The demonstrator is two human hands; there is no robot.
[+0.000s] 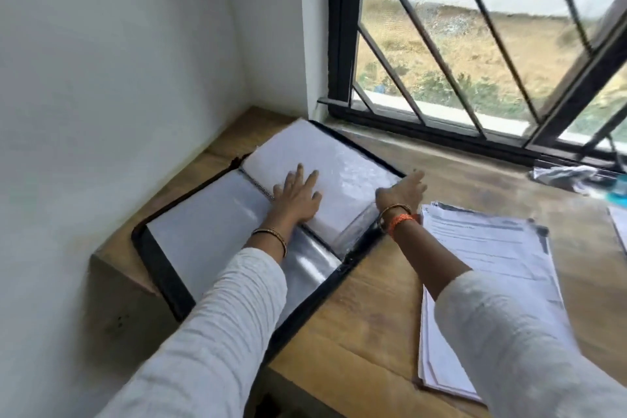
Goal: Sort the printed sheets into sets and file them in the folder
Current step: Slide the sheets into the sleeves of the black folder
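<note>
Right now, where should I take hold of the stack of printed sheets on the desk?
Grip the stack of printed sheets at its near left corner, which overhangs the desk edge, coming from below. The right hand is nearest.

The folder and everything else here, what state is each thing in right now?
folder: open flat on the wooden table.
plastic sleeves: stacked on the folder's right half.
left hand: flat, pressing the sleeves.
right hand: at the stack's right edge; grip unclear.
printed sheets: loose pile beside the folder.
window: swung open.
</note>
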